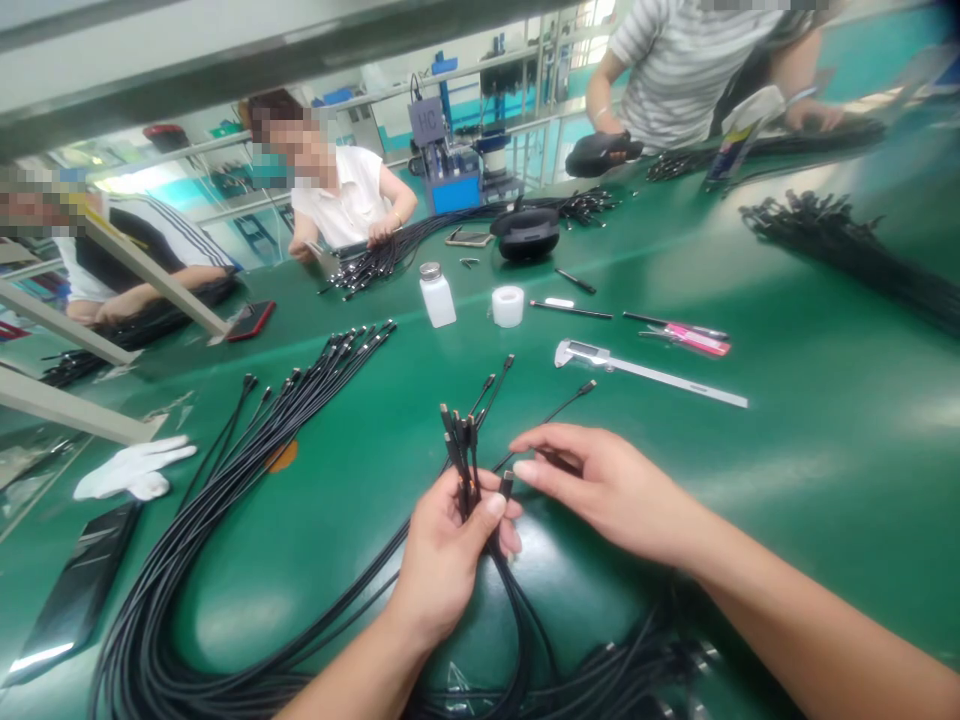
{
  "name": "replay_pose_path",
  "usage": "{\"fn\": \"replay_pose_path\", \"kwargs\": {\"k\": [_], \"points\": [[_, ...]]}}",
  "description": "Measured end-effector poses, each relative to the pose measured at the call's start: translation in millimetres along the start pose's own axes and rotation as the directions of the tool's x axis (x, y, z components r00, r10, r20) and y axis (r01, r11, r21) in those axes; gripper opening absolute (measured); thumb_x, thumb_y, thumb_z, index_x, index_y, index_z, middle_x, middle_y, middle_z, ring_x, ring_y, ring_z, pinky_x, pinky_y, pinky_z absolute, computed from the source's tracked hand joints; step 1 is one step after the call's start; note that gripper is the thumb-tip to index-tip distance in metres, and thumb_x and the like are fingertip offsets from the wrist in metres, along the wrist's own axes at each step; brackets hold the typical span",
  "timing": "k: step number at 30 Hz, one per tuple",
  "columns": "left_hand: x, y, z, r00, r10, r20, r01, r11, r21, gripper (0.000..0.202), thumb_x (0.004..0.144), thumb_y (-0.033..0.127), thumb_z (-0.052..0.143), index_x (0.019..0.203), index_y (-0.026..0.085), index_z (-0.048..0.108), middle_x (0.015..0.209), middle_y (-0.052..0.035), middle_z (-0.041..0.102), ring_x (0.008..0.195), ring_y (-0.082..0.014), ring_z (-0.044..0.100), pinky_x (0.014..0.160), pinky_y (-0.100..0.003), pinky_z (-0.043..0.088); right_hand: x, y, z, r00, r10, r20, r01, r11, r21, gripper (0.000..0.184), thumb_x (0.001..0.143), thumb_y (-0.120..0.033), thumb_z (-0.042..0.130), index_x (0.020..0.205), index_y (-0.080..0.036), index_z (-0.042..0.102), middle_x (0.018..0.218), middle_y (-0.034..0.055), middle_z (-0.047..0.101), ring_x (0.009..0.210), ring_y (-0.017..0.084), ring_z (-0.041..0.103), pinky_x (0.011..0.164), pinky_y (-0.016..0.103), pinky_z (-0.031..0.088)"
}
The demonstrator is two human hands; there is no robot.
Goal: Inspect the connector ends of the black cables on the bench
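Fingers of the left hand (446,550) wrap black cable ends (465,450), thumb against one connector (507,486), well short of the far edge of the desk (825,470); just beside, the right hand (611,485) hovers, thumb and forefinger tips parted.

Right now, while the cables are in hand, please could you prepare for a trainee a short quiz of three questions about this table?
1. True or false: the left hand holds several black cable ends.

2. In the picture, what stands just left of the white roll?
a) a caliper
b) a white bottle
c) a pair of scissors

3. Fill in: the white glove lies near the picture's ____ edge.

Key: 1. True; 2. b; 3. left.
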State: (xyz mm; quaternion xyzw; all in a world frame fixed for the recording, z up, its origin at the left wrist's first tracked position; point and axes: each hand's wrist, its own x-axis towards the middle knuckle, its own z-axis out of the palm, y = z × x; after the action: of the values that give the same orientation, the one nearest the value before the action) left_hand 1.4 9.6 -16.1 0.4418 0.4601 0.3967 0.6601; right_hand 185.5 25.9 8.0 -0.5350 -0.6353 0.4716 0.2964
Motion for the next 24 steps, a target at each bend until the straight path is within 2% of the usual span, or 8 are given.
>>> {"fn": "replay_pose_path", "kwargs": {"k": [2, 5, 9, 12, 15, 18, 21, 24], "points": [[-1, 1, 1.3, 0.999, -0.019, 0.027, 0.019, 1.0, -0.01, 0.027, 0.082, 0.03, 0.067, 0.096, 0.013, 0.052, 0.077, -0.0042, 0.069, 0.055, -0.009, 0.061, 0.056, -0.023, 0.052, -1, 0, 4, 0.999, -0.014, 0.036, 0.012, 0.999, 0.049, 0.028, 0.089, -0.042, 0.056, 0.102, -0.019, 0.064, 0.09, 0.001, 0.067, 0.08, 0.011, 0.06, 0.073, 0.022, 0.045], [0, 1, 2.7, 0.998, -0.059, 0.032, 0.06, 0.997, -0.039, 0.029, 0.081, 0.031, 0.069, 0.096, 0.012, 0.053, 0.078, -0.0043, 0.068, 0.059, -0.011, 0.064, 0.06, -0.025, 0.054, -1, -3, 5, 0.996, -0.05, 0.075, 0.048, 0.998, 0.033, 0.026, 0.092, -0.038, 0.05, 0.085, -0.017, 0.062, 0.081, 0.0003, 0.066, 0.075, 0.009, 0.057, 0.071, 0.021, 0.043], [2, 1, 0.8, 0.997, -0.065, -0.038, 0.063, 0.997, -0.043, 0.03, 0.081, 0.034, 0.069, 0.097, 0.011, 0.059, 0.086, -0.0055, 0.068, 0.075, -0.0122, 0.067, 0.076, -0.027, 0.055, 0, -3, -2, 1.0, 0.0, 0.027, 0.005, 0.984, -0.179, 0.043, 0.092, -0.05, 0.044, 0.066, -0.016, 0.05, 0.062, -0.0023, 0.049, 0.059, 0.008, 0.041, 0.056, 0.021, 0.032], [2, 1, -1.0, 0.997, -0.054, -0.053, 0.054, 0.998, 0.009, 0.03, 0.083, 0.036, 0.066, 0.1, 0.011, 0.062, 0.076, -0.0028, 0.066, 0.069, -0.0088, 0.063, 0.072, -0.022, 0.052, 1, 1, -7, 0.999, 0.037, -0.027, -0.043, 0.954, -0.297, 0.051, 0.088, -0.055, 0.048, 0.056, -0.016, 0.039, 0.056, -0.003, 0.038, 0.055, 0.008, 0.032, 0.052, 0.022, 0.025], [1, 1, -0.6, 0.997, -0.079, 0.0, 0.079, 0.997, 0.007, 0.034, 0.082, 0.036, 0.068, 0.103, 0.011, 0.061, 0.067, -0.001, 0.064, 0.062, -0.0095, 0.061, 0.065, -0.023, 0.052, 2, 3, -10, 0.995, 0.009, -0.096, -0.039, 0.949, -0.312, 0.041, 0.084, -0.047, 0.058, 0.059, -0.016, 0.048, 0.063, -0.0017, 0.049, 0.06, 0.009, 0.041, 0.056, 0.021, 0.03], [-1, 1, 1.3, 0.992, -0.117, 0.036, 0.118, 0.993, -0.018, 0.039, 0.077, 0.033, 0.073, 0.105, 0.011, 0.057, 0.066, -0.0024, 0.066, 0.06, -0.0119, 0.063, 0.064, -0.026, 0.054, 2, 3, -10, 0.996, 0.006, -0.093, -0.028, 0.973, -0.231, 0.026, 0.08, -0.043, 0.065, 0.076, -0.018, 0.065, 0.072, -0.0004, 0.06, 0.064, 0.009, 0.048, 0.059, 0.021, 0.035], [-2, 1, 3.1, 0.986, -0.151, 0.07, 0.152, 0.988, -0.016, 0.037, 0.074, 0.032, 0.076, 0.095, 0.011, 0.056, 0.063, -0.0031, 0.066, 0.057, -0.0123, 0.064, 0.062, -0.025, 0.054, 2, 2, -8, 0.995, 0.05, -0.083, -0.055, 0.997, -0.059, 0.035, 0.076, -0.046, 0.07, 0.099, -0.019, 0.07, 0.074, 0.0002, 0.063, 0.059, 0.008, 0.045, 0.055, 0.021, 0.034], [-3, 1, 4.3, 0.977, -0.173, 0.122, 0.173, 0.985, 0.013, 0.036, 0.07, 0.032, 0.078, 0.09, 0.01, 0.058, 0.065, -0.0023, 0.065, 0.058, -0.0133, 0.066, 0.062, -0.026, 0.055, 2, 2, -4, 0.999, 0.049, -0.013, -0.045, 0.98, 0.193, 0.039, 0.074, -0.046, 0.072, 0.101, -0.017, 0.07, 0.078, 0.0017, 0.067, 0.06, 0.009, 0.05, 0.057, 0.021, 0.038]]}}
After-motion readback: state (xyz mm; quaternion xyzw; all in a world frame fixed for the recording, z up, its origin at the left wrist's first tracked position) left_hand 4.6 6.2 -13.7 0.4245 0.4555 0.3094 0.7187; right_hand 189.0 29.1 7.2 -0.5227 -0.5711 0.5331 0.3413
